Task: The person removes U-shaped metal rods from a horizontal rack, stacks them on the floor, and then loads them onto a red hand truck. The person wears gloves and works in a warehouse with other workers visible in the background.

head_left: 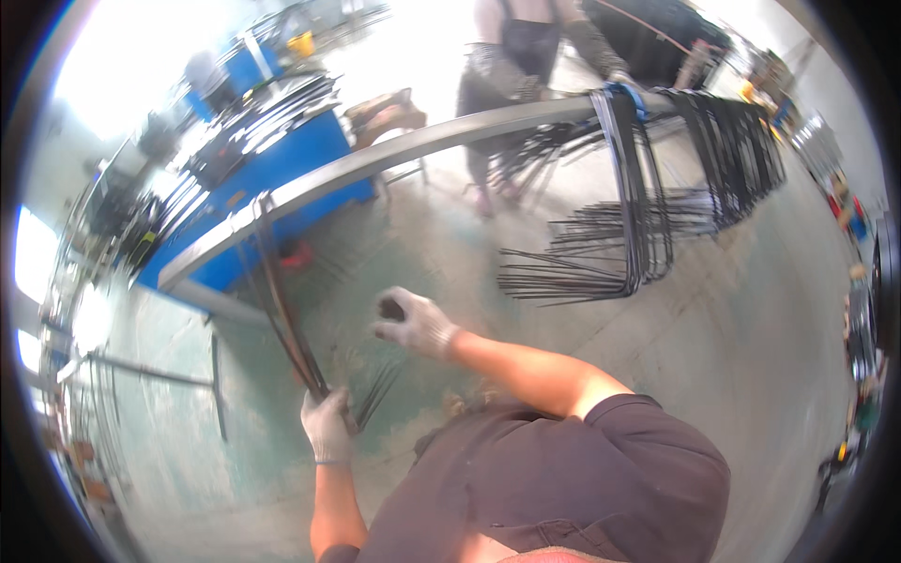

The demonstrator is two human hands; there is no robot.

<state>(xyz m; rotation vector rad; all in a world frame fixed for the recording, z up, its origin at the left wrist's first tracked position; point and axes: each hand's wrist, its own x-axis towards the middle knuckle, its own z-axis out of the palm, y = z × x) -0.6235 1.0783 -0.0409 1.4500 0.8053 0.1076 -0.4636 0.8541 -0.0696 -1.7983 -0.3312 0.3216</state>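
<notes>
My left hand [328, 428], in a pale work glove, is closed round the lower part of a small bundle of dark metal rods [288, 324]. The rods slant down from the near left end of a grey metal rail [450, 131], over which their upper ends hook. To the right of them, my right hand [418, 324] is in mid-air, gloved too. Its fingers are curled but apart from the thumb, with a dark patch on the palm side and no rod visible in it.
Many bent black rods [727, 155] hang on the rail's right part, a blue tie [631, 94] near them. Behind the rail stands a person in a dark apron [532, 47], hands near it. A blue bench [267, 174] with metal pieces is at left.
</notes>
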